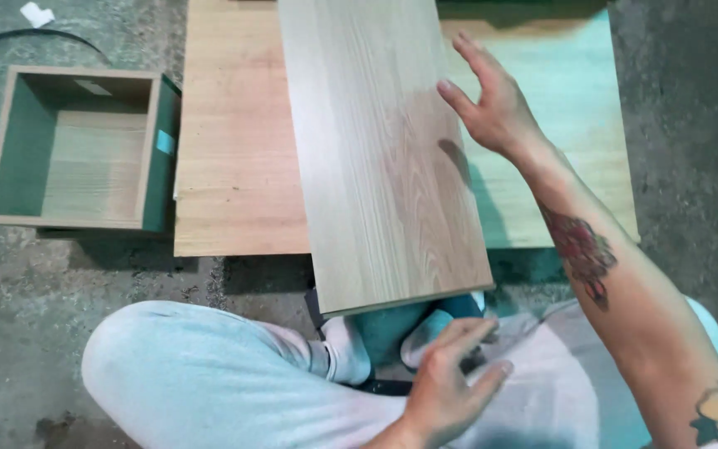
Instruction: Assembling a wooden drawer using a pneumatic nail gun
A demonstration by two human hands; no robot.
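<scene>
The middle of the view is taken up by a long pale wood-grain panel (380, 150), laid over a reddish plywood sheet (234, 141) at 10 o'clock and a green-tinted board (558, 125) at 2 o'clock. Open surface is left on both boards beside the panel. At 9 o'clock an open wooden box (76, 150) is set just beside the plywood edge; a narrow strip of floor is seen between them. Bare concrete floor (691, 125) lies unobstructed at 3 o'clock and at 8 o'clock. Passage at 6 o'clock is blocked by crossed legs in light trousers (209, 374) and white-socked feet (346, 349) under the panel's near end.
</scene>
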